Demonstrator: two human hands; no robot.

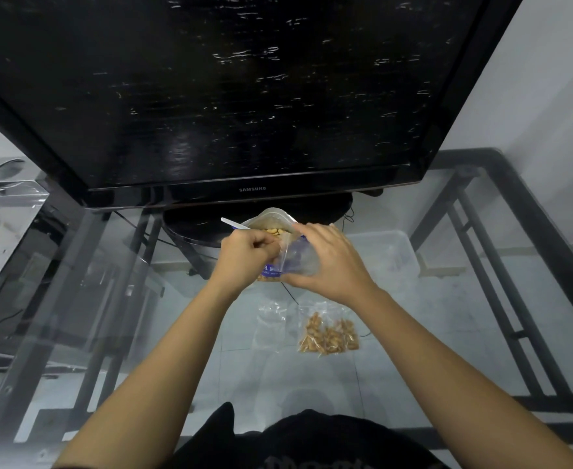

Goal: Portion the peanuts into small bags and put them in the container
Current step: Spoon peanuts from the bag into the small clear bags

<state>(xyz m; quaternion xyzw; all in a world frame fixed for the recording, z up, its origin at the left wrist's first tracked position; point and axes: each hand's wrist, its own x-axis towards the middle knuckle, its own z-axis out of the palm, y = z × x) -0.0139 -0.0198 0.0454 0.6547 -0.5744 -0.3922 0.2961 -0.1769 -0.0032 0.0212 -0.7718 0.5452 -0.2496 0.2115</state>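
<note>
A large open peanut bag (pixel 273 221) stands on the glass table below the TV, with peanuts showing at its mouth and a white spoon (pixel 234 225) resting in it. My left hand (pixel 244 253) pinches one edge of a small clear bag (pixel 296 258), and my right hand (pixel 329 262) holds its other side in front of the big bag. Nearer to me lie a filled small bag of peanuts (pixel 329 333) and an empty clear small bag (pixel 269 324). A clear plastic container (pixel 390 255) sits to the right.
A large black Samsung TV (pixel 231 96) on its stand fills the back of the glass table (pixel 126 299). Dark metal frame bars (pixel 501 258) run under the glass at right. A clear acrylic box (pixel 4 198) stands at far left.
</note>
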